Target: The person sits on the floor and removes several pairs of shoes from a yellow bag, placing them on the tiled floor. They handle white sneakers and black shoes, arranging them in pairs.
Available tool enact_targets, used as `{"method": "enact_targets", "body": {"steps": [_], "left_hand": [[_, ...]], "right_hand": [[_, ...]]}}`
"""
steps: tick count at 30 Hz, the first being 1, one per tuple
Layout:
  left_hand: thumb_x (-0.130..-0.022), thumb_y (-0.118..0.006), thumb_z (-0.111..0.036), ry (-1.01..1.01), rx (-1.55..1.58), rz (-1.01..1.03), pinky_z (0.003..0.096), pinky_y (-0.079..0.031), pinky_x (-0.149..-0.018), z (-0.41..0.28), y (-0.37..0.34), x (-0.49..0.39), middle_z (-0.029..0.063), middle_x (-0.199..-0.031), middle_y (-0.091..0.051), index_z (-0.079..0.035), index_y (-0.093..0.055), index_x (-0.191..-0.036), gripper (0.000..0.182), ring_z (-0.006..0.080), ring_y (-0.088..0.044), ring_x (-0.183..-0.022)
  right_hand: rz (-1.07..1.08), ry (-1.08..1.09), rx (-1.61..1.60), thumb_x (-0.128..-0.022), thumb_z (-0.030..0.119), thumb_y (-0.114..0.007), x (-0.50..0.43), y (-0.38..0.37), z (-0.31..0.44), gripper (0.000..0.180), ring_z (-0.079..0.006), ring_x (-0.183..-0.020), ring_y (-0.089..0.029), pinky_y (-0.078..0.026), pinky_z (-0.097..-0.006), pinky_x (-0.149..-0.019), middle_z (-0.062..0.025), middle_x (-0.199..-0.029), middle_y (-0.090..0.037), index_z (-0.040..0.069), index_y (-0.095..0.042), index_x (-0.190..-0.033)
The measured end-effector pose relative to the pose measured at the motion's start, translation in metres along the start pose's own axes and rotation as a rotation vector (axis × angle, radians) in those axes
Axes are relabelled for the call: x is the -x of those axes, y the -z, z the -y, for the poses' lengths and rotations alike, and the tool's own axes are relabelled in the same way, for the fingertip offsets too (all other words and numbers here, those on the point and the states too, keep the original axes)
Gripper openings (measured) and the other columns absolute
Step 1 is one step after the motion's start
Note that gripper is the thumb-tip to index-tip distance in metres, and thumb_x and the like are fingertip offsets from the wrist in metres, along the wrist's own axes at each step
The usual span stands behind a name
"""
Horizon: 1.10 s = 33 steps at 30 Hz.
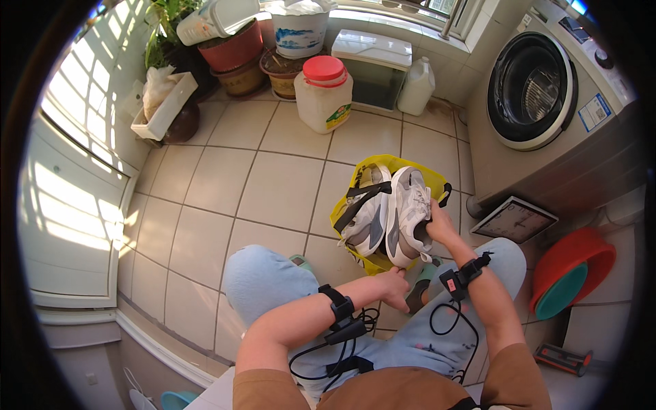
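A yellow bag (338, 205) with black handles stands on the tiled floor between my feet. Inside it rests a pair of white and grey sneakers, the left sneaker (366, 233) and the right sneaker (405, 205), side by side. One black handle (369, 189) lies across the left sneaker. My right hand (442, 225) grips the right sneaker at its collar, with some fingertips hidden. At the bag's near edge is my left hand (394, 288), its fingers apart and one digit touching or almost touching the rim.
A washing machine (512, 169) stands at right, with a square clock (515, 219) leaning near its base. Nearer are a red basin (597, 251) and a green basin (561, 292). Ahead stand a red-lidded plastic jar (320, 105), a glass tank (371, 84), a white jug (416, 87) and potted plants.
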<state>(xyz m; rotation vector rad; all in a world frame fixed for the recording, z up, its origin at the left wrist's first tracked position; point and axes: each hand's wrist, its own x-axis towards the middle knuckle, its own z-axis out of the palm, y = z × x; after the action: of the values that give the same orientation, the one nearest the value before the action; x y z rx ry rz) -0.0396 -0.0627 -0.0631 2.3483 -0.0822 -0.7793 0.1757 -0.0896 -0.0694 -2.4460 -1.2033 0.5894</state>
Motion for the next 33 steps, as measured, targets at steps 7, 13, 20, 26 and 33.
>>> {"method": "enact_targets", "body": {"steps": [7,13,20,26,33], "left_hand": [[-0.075,-0.066,-0.056,-0.002,0.014,-0.020,0.0462,-0.038,-0.108,0.000,0.002,0.002,0.0313,-0.144,-0.035,-0.009,-0.058,-0.133,0.075,0.0449,-0.034,-0.131],[-0.075,-0.067,-0.054,0.003,-0.018,-0.165,0.0464,-0.040,-0.106,0.002,0.003,0.004,0.0311,-0.145,-0.035,-0.009,-0.059,-0.132,0.073,0.0440,-0.036,-0.132],[-0.076,-0.066,-0.053,-0.035,0.050,-0.096,0.0453,-0.039,-0.107,0.000,0.004,0.003,0.0285,-0.147,-0.035,-0.013,-0.060,-0.131,0.069,0.0436,-0.038,-0.132],[-0.076,-0.064,-0.054,-0.054,0.061,-0.125,0.0449,-0.039,-0.107,-0.002,0.001,0.002,0.0303,-0.145,-0.036,-0.014,-0.061,-0.131,0.068,0.0439,-0.039,-0.130],[-0.076,-0.065,-0.054,-0.063,0.064,-0.137,0.0461,-0.038,-0.107,0.000,-0.002,-0.001,0.0311,-0.145,-0.034,-0.014,-0.060,-0.131,0.069,0.0451,-0.039,-0.129]], "right_hand": [[-0.069,-0.019,0.182,-0.076,0.002,-0.054,0.000,0.030,0.012,0.044,-0.0499,-0.101,-0.060,-0.047,-0.0536,-0.091,-0.0324,-0.101,-0.064,-0.001,-0.055,-0.120],[0.054,-0.193,0.326,-0.075,0.006,-0.056,0.000,0.055,0.010,0.031,-0.0486,-0.103,-0.060,-0.048,-0.0518,-0.092,-0.0326,-0.103,-0.064,-0.006,-0.064,-0.103],[-0.032,-0.084,0.167,-0.071,0.011,-0.061,-0.004,0.053,0.008,0.047,-0.0445,-0.102,-0.062,-0.049,-0.0485,-0.091,-0.0312,-0.102,-0.065,-0.004,-0.060,-0.115],[-0.079,0.022,0.206,-0.074,0.011,-0.063,-0.002,0.046,0.007,0.048,-0.0429,-0.100,-0.063,-0.050,-0.0478,-0.089,-0.0243,-0.103,-0.067,0.009,-0.062,-0.123],[0.032,0.013,0.574,-0.084,0.009,-0.059,0.004,0.031,0.003,0.032,-0.0366,-0.096,-0.066,-0.054,-0.0465,-0.083,-0.0178,-0.103,-0.069,0.013,-0.068,-0.115]]}}
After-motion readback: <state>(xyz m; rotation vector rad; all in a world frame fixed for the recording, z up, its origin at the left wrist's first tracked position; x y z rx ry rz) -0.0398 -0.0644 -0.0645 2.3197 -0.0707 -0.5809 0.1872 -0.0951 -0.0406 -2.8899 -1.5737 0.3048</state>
